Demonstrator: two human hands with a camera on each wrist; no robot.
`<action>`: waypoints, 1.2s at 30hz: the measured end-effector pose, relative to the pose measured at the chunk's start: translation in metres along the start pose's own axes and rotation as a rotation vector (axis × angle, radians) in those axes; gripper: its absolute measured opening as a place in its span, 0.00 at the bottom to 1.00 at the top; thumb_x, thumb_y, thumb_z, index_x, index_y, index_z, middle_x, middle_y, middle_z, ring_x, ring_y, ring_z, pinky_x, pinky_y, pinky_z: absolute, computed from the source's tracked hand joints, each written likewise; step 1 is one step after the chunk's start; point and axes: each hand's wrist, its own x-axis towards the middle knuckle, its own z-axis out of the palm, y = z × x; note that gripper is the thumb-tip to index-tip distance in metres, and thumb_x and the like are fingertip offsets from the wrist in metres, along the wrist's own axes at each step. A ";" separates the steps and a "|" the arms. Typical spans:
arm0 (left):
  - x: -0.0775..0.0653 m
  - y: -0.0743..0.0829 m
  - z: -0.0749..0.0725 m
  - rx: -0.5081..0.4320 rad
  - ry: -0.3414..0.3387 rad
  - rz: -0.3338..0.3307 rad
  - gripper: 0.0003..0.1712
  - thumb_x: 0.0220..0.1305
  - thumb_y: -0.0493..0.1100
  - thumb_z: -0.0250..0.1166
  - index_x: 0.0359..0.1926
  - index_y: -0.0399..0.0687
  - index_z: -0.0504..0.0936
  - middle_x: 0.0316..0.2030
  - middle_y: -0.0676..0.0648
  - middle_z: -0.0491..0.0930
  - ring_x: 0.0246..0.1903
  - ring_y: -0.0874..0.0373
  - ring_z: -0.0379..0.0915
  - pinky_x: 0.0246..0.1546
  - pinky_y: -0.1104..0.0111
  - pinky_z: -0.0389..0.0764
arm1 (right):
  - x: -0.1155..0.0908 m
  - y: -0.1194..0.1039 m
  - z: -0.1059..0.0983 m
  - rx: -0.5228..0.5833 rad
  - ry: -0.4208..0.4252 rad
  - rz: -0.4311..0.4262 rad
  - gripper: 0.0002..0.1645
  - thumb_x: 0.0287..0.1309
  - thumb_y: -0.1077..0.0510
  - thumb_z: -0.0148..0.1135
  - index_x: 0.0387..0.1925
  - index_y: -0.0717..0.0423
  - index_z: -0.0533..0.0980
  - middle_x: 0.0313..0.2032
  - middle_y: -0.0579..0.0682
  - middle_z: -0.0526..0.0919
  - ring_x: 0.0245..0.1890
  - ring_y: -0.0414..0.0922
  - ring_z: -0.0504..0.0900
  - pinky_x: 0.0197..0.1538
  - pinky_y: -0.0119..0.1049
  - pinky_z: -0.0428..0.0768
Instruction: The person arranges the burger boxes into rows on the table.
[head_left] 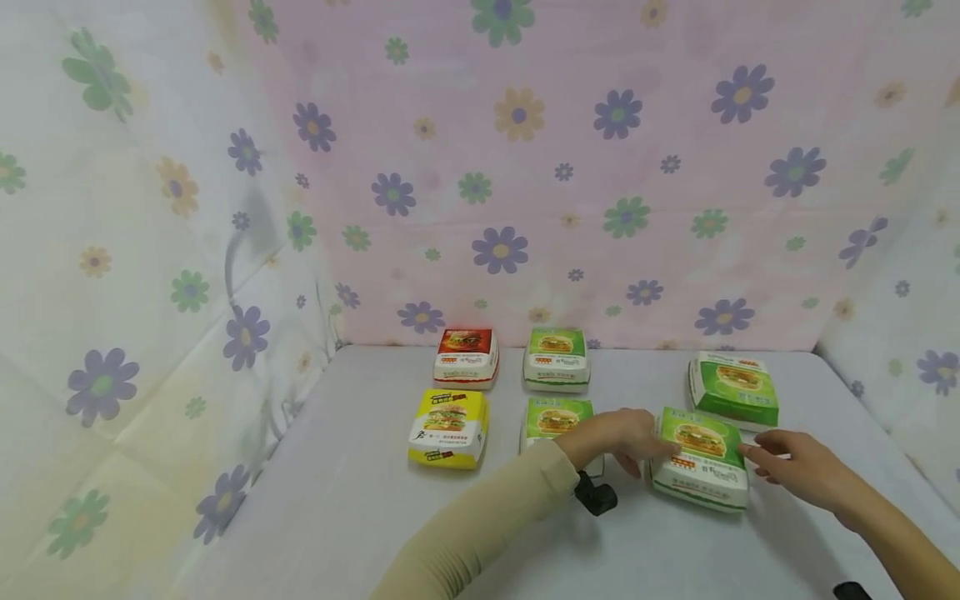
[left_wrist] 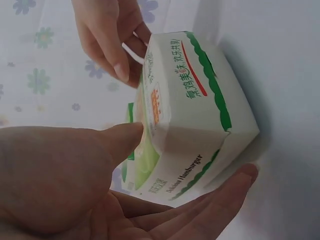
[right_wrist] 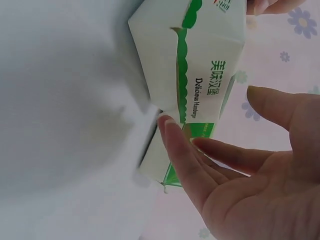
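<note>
A green and white hamburger box [head_left: 700, 458] sits on the table at the front right, turned slightly, between my two hands. My left hand [head_left: 621, 435] is at its left side; the left wrist view has the thumb [left_wrist: 125, 142] right at the top edge and extended fingers [left_wrist: 220, 200] along the lower side. At the box's right side is my right hand [head_left: 802, 468]. In the right wrist view its fingertips [right_wrist: 172, 132] reach the lower side, while the thumb [right_wrist: 270, 105] stands away from it. Behind this box lies another green box [head_left: 735, 387].
Left of my hands are a red box [head_left: 467, 358], a yellow box [head_left: 448, 429] and a green box [head_left: 557, 360]. My left hand and sleeve partly cover another green box [head_left: 555, 417]. Flowered cloth [head_left: 525, 192] walls the white table [head_left: 337, 517] at the back and sides.
</note>
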 end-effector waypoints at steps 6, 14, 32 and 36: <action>0.003 -0.007 0.001 -0.067 -0.006 0.023 0.26 0.76 0.55 0.60 0.61 0.39 0.77 0.45 0.44 0.83 0.28 0.54 0.85 0.33 0.66 0.87 | -0.006 -0.001 0.007 0.086 -0.073 -0.025 0.40 0.80 0.47 0.47 0.62 0.88 0.60 0.53 0.74 0.78 0.46 0.54 0.86 0.48 0.48 0.86; 0.000 -0.009 0.008 -0.228 -0.084 0.065 0.18 0.77 0.49 0.59 0.40 0.36 0.81 0.28 0.42 0.83 0.27 0.52 0.83 0.35 0.62 0.88 | 0.001 -0.001 0.011 0.138 -0.073 -0.006 0.41 0.80 0.47 0.47 0.66 0.87 0.57 0.52 0.70 0.81 0.46 0.51 0.84 0.46 0.44 0.87; -0.018 -0.012 -0.020 -0.166 0.053 0.203 0.22 0.78 0.51 0.58 0.32 0.39 0.84 0.25 0.44 0.84 0.26 0.53 0.83 0.26 0.70 0.84 | -0.004 -0.037 0.005 -0.035 0.103 -0.112 0.43 0.81 0.44 0.43 0.68 0.84 0.58 0.51 0.74 0.81 0.42 0.52 0.85 0.41 0.47 0.83; -0.019 -0.018 -0.037 -0.223 0.083 0.234 0.22 0.79 0.52 0.56 0.35 0.40 0.83 0.27 0.44 0.84 0.33 0.48 0.86 0.26 0.70 0.83 | 0.003 -0.055 -0.001 -0.080 0.162 -0.144 0.41 0.81 0.44 0.44 0.67 0.83 0.59 0.50 0.73 0.81 0.41 0.51 0.85 0.38 0.45 0.82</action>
